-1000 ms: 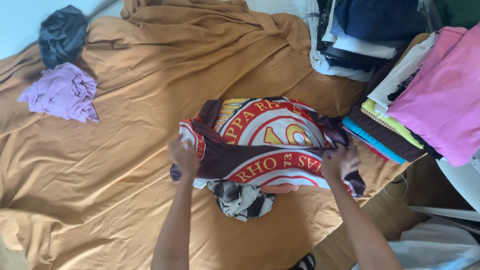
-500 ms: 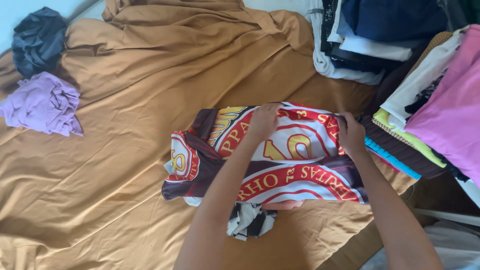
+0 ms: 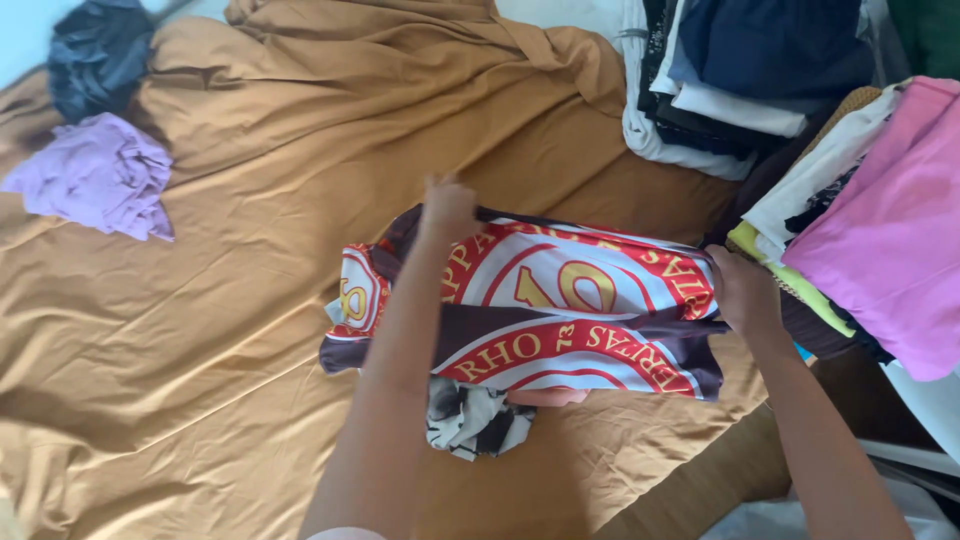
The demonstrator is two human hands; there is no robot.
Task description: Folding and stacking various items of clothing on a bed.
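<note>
We see soft, even daylight, brightest at the upper left. The rumpled ochre bedsheet (image 3: pixel 250 330) carries gentle shadows in its folds. Our left hand (image 3: pixel 447 208) is motion-blurred; the right edge looks slightly smeared, without glare.

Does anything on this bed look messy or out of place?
Yes. A lilac garment and a dark blue-grey one lie crumpled at the far left of the mustard sheet, away from the folded stacks on the right. A black-and-white cloth pokes out untidily from under the printed maroon garment both hands hold.
</note>
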